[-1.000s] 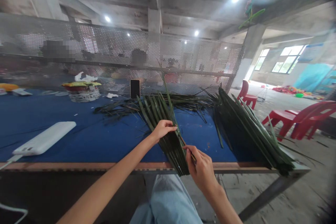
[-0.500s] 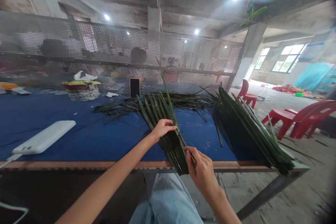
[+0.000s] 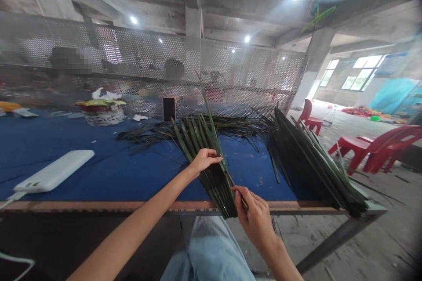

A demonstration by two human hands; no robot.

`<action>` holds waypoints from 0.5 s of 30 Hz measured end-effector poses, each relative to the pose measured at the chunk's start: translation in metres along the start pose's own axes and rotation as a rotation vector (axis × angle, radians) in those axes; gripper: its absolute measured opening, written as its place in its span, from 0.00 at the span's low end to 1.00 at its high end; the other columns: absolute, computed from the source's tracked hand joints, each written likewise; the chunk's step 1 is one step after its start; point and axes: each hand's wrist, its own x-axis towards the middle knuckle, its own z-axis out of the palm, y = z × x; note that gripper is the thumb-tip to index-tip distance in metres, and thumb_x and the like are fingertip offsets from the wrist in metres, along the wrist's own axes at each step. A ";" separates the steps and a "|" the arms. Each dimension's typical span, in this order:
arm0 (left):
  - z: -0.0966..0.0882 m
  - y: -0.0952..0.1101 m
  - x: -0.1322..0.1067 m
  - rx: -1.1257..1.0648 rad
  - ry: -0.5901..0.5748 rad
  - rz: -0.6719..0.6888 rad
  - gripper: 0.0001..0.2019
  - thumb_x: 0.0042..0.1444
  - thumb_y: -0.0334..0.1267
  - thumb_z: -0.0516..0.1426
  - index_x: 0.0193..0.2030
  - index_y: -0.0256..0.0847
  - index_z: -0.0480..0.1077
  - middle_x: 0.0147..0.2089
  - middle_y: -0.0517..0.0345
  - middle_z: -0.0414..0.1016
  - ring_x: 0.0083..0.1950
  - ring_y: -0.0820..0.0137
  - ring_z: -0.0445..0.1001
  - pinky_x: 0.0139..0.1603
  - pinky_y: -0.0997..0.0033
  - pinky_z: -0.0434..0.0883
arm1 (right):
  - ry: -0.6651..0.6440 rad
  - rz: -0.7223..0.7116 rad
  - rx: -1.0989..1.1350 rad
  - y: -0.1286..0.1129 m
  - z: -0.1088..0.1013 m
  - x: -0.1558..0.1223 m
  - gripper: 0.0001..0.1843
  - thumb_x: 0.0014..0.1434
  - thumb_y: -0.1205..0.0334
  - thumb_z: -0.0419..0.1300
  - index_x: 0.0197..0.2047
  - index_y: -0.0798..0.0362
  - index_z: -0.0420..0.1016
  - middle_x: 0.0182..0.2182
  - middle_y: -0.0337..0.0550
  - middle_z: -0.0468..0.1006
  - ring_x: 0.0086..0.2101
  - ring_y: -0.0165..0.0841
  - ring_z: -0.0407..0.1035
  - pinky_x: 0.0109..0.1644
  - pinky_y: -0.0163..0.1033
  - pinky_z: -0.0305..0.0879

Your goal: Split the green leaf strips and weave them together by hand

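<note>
A fan of long dark green palm leaves (image 3: 217, 193) lies slantwise on the blue tabletop, its lower end reaching past the front edge. My left hand (image 3: 206, 160) rests over it, thumb and fingers pinched on one narrow palm leaf (image 3: 211, 123) that points up and away. At that leaf's lower end, my right hand (image 3: 252, 210) is closed around a thin brownish stalk (image 3: 231, 180). Part of the stalk is hidden in the fingers, so I cannot tell whether a small tool is there too.
A thick pile of palm leaves (image 3: 303, 158) overhangs the table's right side. Loose strips (image 3: 237, 126) lie behind my hands. A phone (image 3: 169, 109) stands against the perforated metal screen (image 3: 141, 61). Leftward are a basket (image 3: 105, 116) and a white power bank (image 3: 56, 171). Red chairs (image 3: 379, 147) stand at right.
Almost nothing differs. My right hand's grip on the stalk has shifted very slightly; my left hand keeps its place on the leaf.
</note>
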 end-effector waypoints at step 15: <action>0.000 0.001 0.002 -0.033 -0.001 -0.028 0.12 0.38 0.43 0.67 0.24 0.36 0.75 0.27 0.57 0.76 0.30 0.70 0.70 0.35 0.72 0.63 | 0.002 -0.005 -0.013 -0.008 -0.007 -0.009 0.09 0.66 0.70 0.48 0.44 0.54 0.68 0.32 0.44 0.79 0.30 0.30 0.75 0.34 0.32 0.66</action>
